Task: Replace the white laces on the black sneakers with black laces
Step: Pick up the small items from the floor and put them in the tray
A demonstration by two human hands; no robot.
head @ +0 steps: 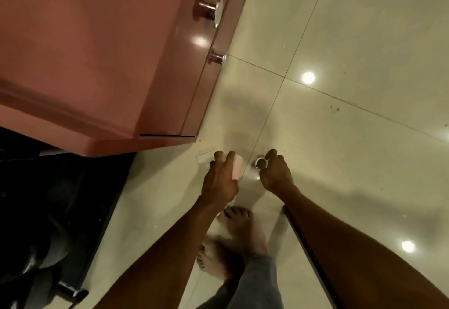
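No sneakers or laces are in view. My left hand point(220, 178) reaches down toward the floor, its fingers curled round a pale pink block-shaped object point(238, 167). Just to the right, my right hand point(275, 173) pinches a small round cap-like item point(260, 162) with a dark centre, close above the tiles. Both forearms stretch down from the bottom of the view.
A glossy pink cabinet point(102, 60) with two round metal knobs point(210, 12) fills the upper left. A small white scrap point(204, 156) lies on the shiny cream floor tiles point(352, 138). My bare feet point(239, 226) stand below the hands. Dark objects point(48, 211) occupy the lower left.
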